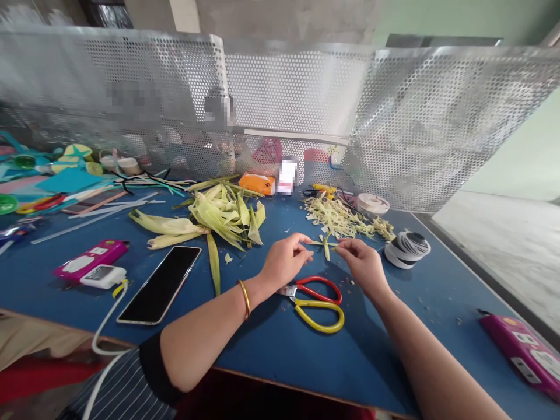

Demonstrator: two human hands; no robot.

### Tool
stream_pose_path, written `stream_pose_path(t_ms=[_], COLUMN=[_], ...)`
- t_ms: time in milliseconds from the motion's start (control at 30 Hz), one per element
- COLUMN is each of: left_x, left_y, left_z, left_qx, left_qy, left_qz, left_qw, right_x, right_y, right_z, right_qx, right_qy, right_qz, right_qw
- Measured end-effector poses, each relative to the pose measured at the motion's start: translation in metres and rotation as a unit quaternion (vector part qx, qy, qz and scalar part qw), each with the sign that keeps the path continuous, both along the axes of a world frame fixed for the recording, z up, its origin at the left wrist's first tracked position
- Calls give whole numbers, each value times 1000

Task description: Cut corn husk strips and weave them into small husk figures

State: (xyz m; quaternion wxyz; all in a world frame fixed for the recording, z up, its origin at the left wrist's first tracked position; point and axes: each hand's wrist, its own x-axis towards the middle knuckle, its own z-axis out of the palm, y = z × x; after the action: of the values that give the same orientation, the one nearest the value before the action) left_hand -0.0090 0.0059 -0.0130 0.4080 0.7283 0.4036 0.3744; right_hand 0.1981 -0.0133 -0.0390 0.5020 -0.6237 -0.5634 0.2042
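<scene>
Between my hands is a small cross of knotted corn husk strips [325, 245], raised just over the blue table. My left hand [289, 256] pinches the strip end on the left, thumb and forefinger close together. On the other side, my right hand [359, 260] grips the opposite end with its fingertips. Scissors [319, 303] with one red and one yellow handle lie below my hands, their blades partly behind my left wrist. Beyond my right hand spreads a heap of shredded husk strips [336, 219]. A pile of whole corn husks [223, 213] rests beyond my left hand.
A black-screened phone [161, 286] and a magenta power strip [94, 259] with a white charger lie at left. Right of my right hand stands a black-and-white roll [406, 249]. Another magenta power strip [522, 353] is at far right. A perforated metal screen [293, 87] borders the table's back.
</scene>
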Motion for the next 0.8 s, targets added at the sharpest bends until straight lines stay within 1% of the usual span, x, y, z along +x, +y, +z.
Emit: stream_pose_path(t_ms=[100, 200, 267, 367, 467, 533, 600, 733, 800], left_x=[0, 1, 1, 2, 1, 0, -2, -5, -5], left_y=[3, 5, 6, 7, 7, 6, 6, 7, 8], left_z=[-1, -3, -5, -5, -3, -1, 0, -1, -1], left_qx=[-46, -102, -138, -207, -288, -327, -342, -344, -354], left_qy=[-31, -54, -69, -108, -167, -217, -260, -295, -310], left_qz=[9, 9, 9, 18, 37, 31, 5, -43, -54], left_qw=[998, 993, 988, 972, 942, 919, 903, 890, 881], right_x=[5, 0, -7, -18, -30, -38, -45, -53, -54], right_y=[25, 49, 57, 53, 32, 14, 0, -14, -15], right_z=[-3, -6, -7, -4, 7, 13, 15, 12, 11], right_qx=[-6, -9, 3, 44, 112, 202, 253, 301, 313], right_qy=[-62, -83, -94, -107, -137, -214, -286, -422, -458], right_qz=[17, 41, 53, 57, 79, 100, 119, 155, 170], right_qw=[998, 996, 994, 992, 981, 950, 916, 841, 814])
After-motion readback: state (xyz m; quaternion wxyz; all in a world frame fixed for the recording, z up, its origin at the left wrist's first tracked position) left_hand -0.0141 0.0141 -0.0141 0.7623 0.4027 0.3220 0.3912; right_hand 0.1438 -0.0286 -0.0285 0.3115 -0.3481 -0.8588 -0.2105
